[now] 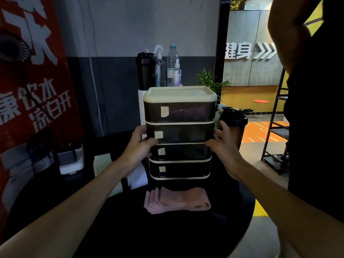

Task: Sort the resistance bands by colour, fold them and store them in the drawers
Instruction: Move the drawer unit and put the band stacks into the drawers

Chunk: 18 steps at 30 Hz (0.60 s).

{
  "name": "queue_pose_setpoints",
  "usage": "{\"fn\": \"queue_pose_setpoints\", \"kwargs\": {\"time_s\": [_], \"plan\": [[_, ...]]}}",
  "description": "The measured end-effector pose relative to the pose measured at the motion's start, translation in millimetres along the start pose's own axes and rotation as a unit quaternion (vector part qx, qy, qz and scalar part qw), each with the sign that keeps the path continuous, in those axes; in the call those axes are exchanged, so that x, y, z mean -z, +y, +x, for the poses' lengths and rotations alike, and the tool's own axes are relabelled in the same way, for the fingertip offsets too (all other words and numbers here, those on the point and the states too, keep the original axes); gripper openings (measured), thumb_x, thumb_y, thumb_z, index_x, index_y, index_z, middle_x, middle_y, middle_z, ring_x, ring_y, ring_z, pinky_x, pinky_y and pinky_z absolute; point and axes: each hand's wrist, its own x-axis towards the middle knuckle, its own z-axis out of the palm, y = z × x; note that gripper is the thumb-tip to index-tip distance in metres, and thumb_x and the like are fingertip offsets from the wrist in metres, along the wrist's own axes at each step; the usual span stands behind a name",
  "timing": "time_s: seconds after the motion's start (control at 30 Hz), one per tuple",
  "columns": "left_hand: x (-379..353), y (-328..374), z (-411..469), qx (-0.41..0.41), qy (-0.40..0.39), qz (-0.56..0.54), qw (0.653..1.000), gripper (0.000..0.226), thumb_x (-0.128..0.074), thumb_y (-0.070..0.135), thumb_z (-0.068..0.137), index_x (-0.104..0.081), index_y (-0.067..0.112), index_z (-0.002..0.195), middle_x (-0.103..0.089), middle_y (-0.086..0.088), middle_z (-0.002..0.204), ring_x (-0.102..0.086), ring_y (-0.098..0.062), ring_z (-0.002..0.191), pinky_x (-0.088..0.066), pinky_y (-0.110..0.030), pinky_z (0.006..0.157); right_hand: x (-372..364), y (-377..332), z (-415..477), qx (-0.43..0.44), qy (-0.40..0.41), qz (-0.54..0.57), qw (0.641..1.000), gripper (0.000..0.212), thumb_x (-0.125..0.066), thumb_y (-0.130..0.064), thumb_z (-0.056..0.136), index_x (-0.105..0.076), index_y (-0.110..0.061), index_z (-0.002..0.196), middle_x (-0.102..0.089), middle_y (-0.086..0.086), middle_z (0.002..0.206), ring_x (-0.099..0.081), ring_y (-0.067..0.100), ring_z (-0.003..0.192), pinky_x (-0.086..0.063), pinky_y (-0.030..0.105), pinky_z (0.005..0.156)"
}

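A dark drawer unit (179,116) with a cream lid and several stacked drawers, each with a small paper label, stands on a round black table (167,235). My left hand (138,144) grips the unit's left side at the second drawer (184,132), thumb on the front. My right hand (222,141) holds the right side at the same height, fingers spread. A stack of folded pink resistance bands (176,201) lies on the table in front of the unit. Pale green bands (102,164) and white bands (137,176) lie to the left, partly hidden by my left arm.
A black shaker bottle (234,123) stands right of the unit. Behind it are another black shaker (145,71), a spray bottle (160,67) and a water bottle (173,66). A white device (71,162) sits at the left. A person in black (312,108) stands at the right.
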Motion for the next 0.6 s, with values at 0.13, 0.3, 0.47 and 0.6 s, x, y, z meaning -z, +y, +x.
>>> {"fn": "queue_pose_setpoints", "kwargs": {"time_s": [0.13, 0.3, 0.47, 0.6], "plan": [[0.5, -0.8, -2.4, -0.015, 0.006, -0.006, 1.000, 0.045, -0.059, 0.006, 0.095, -0.038, 0.015, 0.133, -0.052, 0.006, 0.117, -0.061, -0.007, 0.099, -0.055, -0.035, 0.083, -0.9, -1.0, -3.6, 0.016, 0.007, 0.002, 1.000, 0.071, -0.060, 0.005, 0.088, -0.029, -0.028, 0.143, -0.052, -0.019, 0.108, -0.057, -0.002, 0.099, -0.052, 0.017, 0.076], [5.1, -3.5, -12.0, -0.043, 0.017, 0.008, 0.999, 0.045, -0.060, 0.002, 0.093, -0.041, 0.016, 0.131, -0.052, 0.005, 0.115, -0.061, -0.006, 0.097, -0.052, -0.017, 0.068, -0.3, 3.5, -13.5, 0.046, 0.006, -0.022, 0.999, 0.072, -0.060, 0.010, 0.086, -0.031, -0.022, 0.143, -0.050, -0.019, 0.113, -0.056, 0.014, 0.116, -0.049, 0.032, 0.097], [7.4, -3.2, -25.3, -0.052, 0.019, 0.006, 0.998, 0.045, -0.061, -0.001, 0.092, -0.041, 0.017, 0.129, -0.050, 0.007, 0.111, -0.059, -0.007, 0.101, -0.050, -0.019, 0.077, 1.9, 6.1, -25.5, 0.064, -0.005, -0.028, 0.998, 0.070, -0.060, 0.011, 0.085, -0.034, -0.033, 0.133, -0.052, -0.012, 0.124, -0.054, 0.020, 0.122, -0.046, 0.044, 0.104], [8.7, -2.7, -36.3, -0.056, 0.014, 0.005, 0.998, 0.046, -0.061, -0.001, 0.092, -0.041, 0.017, 0.130, -0.051, 0.006, 0.112, -0.058, -0.013, 0.109, -0.050, -0.030, 0.090, 4.6, 6.9, -35.2, 0.079, -0.014, -0.036, 0.996, 0.072, -0.061, 0.007, 0.085, -0.033, -0.032, 0.138, -0.050, -0.006, 0.132, -0.053, 0.021, 0.124, -0.047, 0.042, 0.102]]}}
